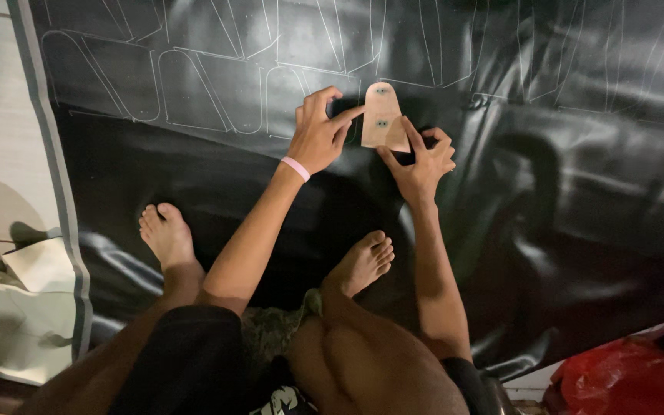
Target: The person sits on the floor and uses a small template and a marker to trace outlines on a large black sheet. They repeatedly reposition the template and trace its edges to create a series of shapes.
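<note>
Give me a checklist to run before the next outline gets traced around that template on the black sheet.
1. Template lies flat on the black sheet: ok.
2. Left hand pins the template's left edge with a fingertip: ok.
3. Right hand steadies the template's lower right corner: ok.
4. Marking tool in either hand: cannot tell, none visible.
5. Template clear of the traced outlines to its left: cannot tell, lines faint near it.
6. Sheet smooth under the template: cannot tell; wrinkles show to the right.
7. Feet away from the template: ok.
</note>
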